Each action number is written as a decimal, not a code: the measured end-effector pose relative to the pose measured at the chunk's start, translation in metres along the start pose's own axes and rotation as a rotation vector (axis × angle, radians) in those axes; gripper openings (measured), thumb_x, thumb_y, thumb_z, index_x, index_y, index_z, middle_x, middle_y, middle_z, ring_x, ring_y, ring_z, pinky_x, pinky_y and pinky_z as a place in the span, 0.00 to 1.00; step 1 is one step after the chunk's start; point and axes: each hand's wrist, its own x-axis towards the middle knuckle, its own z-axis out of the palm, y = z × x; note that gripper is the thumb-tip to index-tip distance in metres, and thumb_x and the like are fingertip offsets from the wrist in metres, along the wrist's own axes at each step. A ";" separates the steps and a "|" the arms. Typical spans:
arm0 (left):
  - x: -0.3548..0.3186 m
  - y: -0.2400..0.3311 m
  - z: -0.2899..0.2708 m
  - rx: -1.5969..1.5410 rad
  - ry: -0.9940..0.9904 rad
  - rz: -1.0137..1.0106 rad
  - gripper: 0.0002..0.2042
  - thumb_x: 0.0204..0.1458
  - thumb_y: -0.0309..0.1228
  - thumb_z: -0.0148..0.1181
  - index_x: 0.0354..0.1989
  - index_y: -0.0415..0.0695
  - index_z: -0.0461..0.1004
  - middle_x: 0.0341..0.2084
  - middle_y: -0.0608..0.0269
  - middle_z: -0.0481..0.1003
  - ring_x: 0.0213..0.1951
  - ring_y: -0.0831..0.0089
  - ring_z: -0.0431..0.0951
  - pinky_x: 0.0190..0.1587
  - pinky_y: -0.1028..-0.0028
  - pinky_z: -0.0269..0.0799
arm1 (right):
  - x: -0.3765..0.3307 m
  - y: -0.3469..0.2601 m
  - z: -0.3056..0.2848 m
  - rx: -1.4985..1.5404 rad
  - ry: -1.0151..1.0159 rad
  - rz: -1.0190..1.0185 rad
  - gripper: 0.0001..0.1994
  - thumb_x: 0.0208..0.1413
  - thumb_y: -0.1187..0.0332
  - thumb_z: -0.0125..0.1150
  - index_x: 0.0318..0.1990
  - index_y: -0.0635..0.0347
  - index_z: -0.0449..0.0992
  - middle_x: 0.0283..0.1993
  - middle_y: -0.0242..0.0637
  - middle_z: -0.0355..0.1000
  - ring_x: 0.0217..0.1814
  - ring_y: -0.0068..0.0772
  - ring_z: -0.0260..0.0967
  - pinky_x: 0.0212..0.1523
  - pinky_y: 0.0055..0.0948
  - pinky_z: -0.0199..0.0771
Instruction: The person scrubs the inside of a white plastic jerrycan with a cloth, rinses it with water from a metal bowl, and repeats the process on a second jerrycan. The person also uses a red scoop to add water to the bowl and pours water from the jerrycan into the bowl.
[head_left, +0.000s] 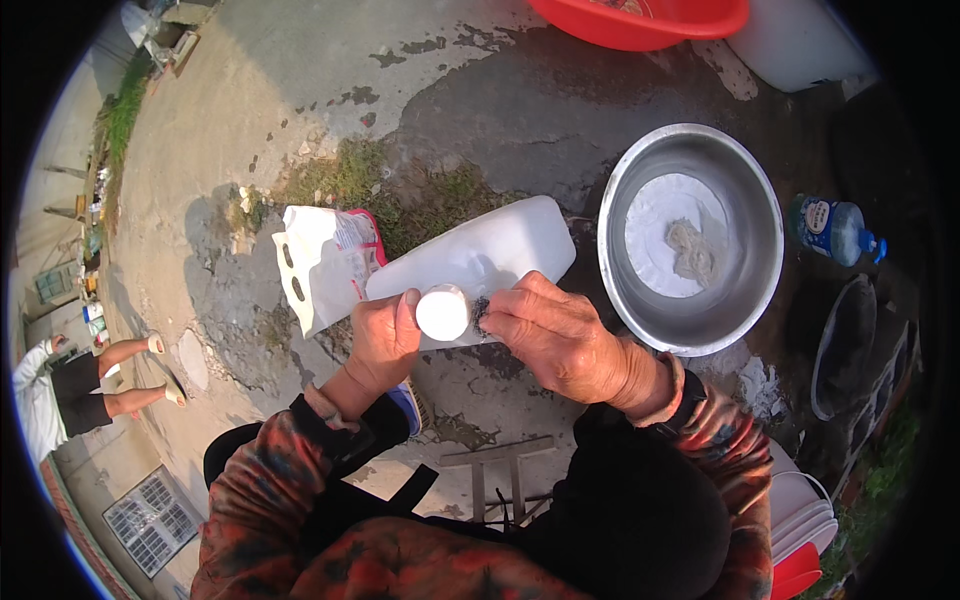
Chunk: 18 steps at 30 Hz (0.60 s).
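Observation:
My left hand (382, 335) grips a white cup-like thing (443, 314) by its side; its round white end faces up, and I cannot tell if that is a base or an opening. Closed fingertips of my right hand (560, 335) press a dark scouring pad (480, 318), which looks like steel wool, against the cup's right side. Just beyond both hands a white plastic jug (500, 240) lies on its side. To its left stands a white plastic bag (322, 262) with a pink edge.
At right is a metal basin (620, 290) with something pale and crumpled inside. A clear bottle (845, 235) with a blue cap lies beyond it. A red basin (640, 30) sits at the far side. Nearer are white buckets (800, 510); a person (80, 390) is at far left.

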 end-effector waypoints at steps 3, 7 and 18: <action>0.003 -0.002 0.000 0.066 -0.047 0.019 0.18 0.68 0.33 0.45 0.29 0.38 0.76 0.21 0.47 0.75 0.26 0.44 0.77 0.29 0.58 0.71 | -0.002 -0.004 0.004 -0.003 -0.024 -0.038 0.19 0.36 0.82 0.70 0.42 0.70 0.79 0.44 0.44 0.71 0.40 0.44 0.69 0.38 0.35 0.78; 0.004 -0.003 -0.001 0.066 -0.028 0.061 0.17 0.68 0.32 0.45 0.29 0.38 0.76 0.22 0.47 0.76 0.27 0.45 0.78 0.29 0.58 0.72 | 0.003 -0.004 -0.005 0.069 0.036 0.149 0.18 0.41 0.84 0.68 0.43 0.68 0.76 0.44 0.44 0.70 0.41 0.45 0.69 0.41 0.38 0.76; 0.017 0.014 -0.003 0.009 -0.078 -0.017 0.17 0.69 0.35 0.45 0.31 0.39 0.75 0.21 0.48 0.75 0.27 0.44 0.78 0.29 0.57 0.71 | 0.017 0.006 -0.006 0.055 -0.042 0.287 0.17 0.51 0.80 0.66 0.49 0.65 0.70 0.45 0.46 0.68 0.44 0.51 0.71 0.44 0.41 0.76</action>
